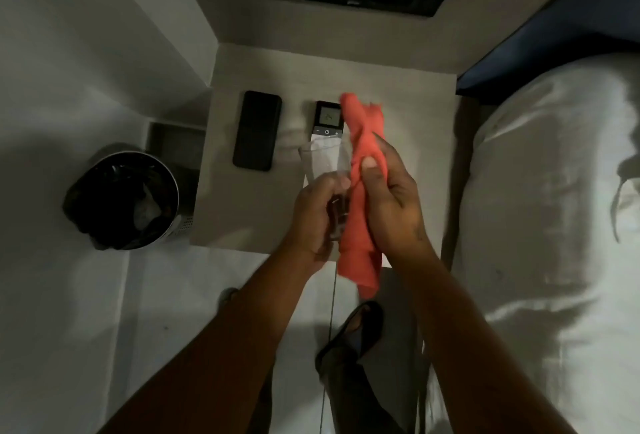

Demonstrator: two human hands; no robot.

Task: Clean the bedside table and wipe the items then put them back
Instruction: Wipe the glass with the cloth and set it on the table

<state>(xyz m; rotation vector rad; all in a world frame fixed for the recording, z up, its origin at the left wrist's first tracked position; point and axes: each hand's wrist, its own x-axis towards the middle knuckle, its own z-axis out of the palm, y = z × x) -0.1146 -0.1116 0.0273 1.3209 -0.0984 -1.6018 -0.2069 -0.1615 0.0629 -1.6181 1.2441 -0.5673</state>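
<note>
1. At the left of the frame a round metal bin with a dark liner stands on the floor, just beside the tabletop's left edge.
2. On the tabletop, left of centre, a black phone lies flat; near it to the right lies a remote with a small screen, partly covered by the cloth.
3. In the middle, the left hand is wrapped around a clear glass, held above the tabletop's near half.
4. The right hand is clenched on a red cloth bunched against the glass's right side.
5. At the right lies a bed with a white pillow.
</note>
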